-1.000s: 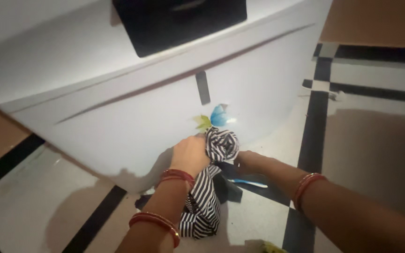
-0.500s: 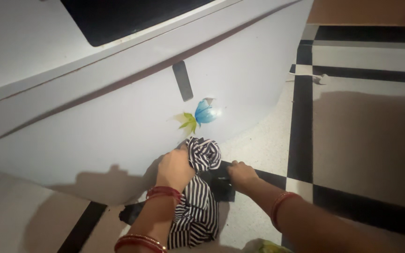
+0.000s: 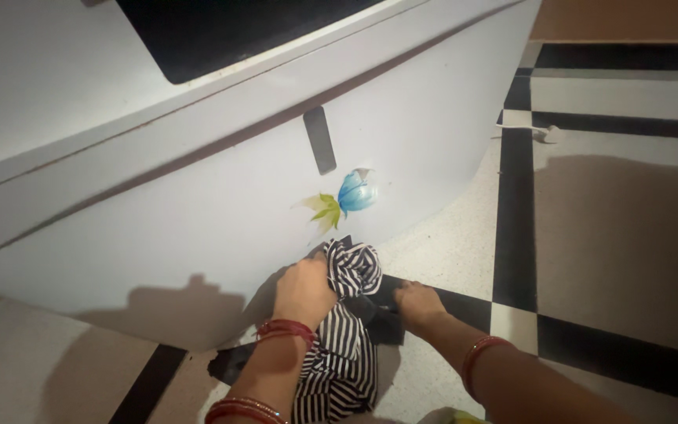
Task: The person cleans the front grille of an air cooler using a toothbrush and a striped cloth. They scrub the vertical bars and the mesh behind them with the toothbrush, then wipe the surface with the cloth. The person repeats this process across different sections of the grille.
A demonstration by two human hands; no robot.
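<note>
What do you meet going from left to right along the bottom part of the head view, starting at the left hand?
Left hand gripping the cloth, then the black-and-white striped cloth, then the right hand on the cloth's black part, then the black floor stripe, then the shadowed floor tile.

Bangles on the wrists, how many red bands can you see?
3: two on the left arm, one by the wrist and one lower; one on the right wrist. More may be hidden.
</note>
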